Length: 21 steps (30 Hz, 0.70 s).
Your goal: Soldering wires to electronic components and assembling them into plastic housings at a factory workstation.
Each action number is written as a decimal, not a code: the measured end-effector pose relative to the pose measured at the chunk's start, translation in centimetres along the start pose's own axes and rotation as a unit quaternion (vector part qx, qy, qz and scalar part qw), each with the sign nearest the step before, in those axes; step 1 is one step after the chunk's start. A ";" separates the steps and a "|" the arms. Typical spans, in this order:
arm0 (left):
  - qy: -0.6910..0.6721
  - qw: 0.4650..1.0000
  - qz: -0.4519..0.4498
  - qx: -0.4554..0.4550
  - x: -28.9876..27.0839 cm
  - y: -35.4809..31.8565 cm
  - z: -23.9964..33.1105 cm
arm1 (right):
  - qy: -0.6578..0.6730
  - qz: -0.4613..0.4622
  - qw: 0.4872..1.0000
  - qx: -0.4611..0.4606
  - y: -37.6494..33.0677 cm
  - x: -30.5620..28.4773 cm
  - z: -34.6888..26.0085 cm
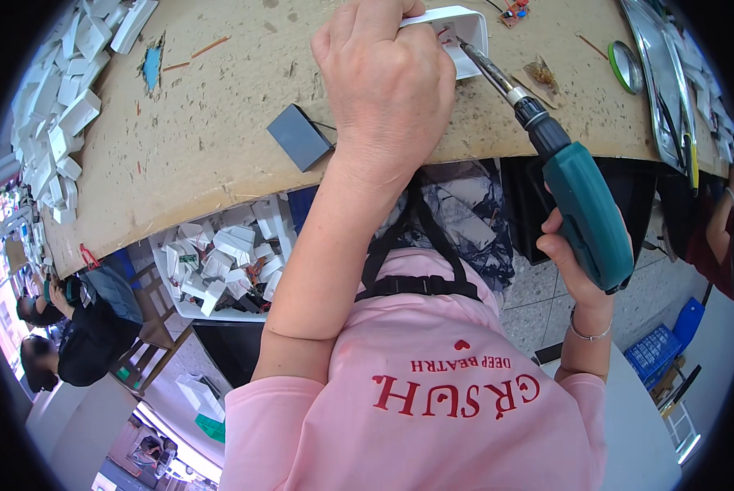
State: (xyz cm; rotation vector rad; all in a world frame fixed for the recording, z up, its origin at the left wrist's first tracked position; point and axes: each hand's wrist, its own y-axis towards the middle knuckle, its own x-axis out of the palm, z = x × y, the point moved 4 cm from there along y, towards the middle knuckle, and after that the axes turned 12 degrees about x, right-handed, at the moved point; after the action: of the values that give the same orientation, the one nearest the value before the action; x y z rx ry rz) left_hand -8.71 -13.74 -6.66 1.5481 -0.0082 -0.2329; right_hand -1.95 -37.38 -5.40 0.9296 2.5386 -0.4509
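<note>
At the far edge of view, my left hand [391,90] grips a white plastic casing [476,45] from above, its fingers curled over the rim and partly hidden. Wrapped around the handle of a teal soldering gun [586,200] is my right hand [578,266]. The gun's metal tip reaches into the casing, close to small reddish parts inside it. Whether the tip touches them I cannot tell. Just left of my left wrist, a dark grey box [299,137] with a thin black cord sits near the table's front edge.
White casings [68,106] are heaped on the worn table [211,123] at left. Below it stands a white bin [164,266] of similar pieces. Rightward lie an amber lump [540,74], a green-rimmed round container [626,67] and a metal tray [657,90]. Other people [97,335] sit at left.
</note>
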 end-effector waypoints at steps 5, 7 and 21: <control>-0.015 1.000 0.011 -0.010 -0.1 0.3 0.1 | 0.139 -0.014 0.990 0.023 -0.5 0.3 -0.1; -0.023 0.999 0.012 -0.020 -0.3 0.3 0.0 | 0.189 -0.033 0.981 0.040 -0.6 0.4 -0.1; 0.009 0.989 -0.115 -0.096 -0.9 2.3 1.2 | 0.238 -0.010 0.971 0.016 -0.9 0.0 0.9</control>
State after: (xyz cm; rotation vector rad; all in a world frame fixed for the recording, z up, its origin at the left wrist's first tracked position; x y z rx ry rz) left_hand -9.42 -14.73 -4.27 1.3580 0.2022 -0.3916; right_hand -2.34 -38.45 -6.00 1.1379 2.9773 -0.3006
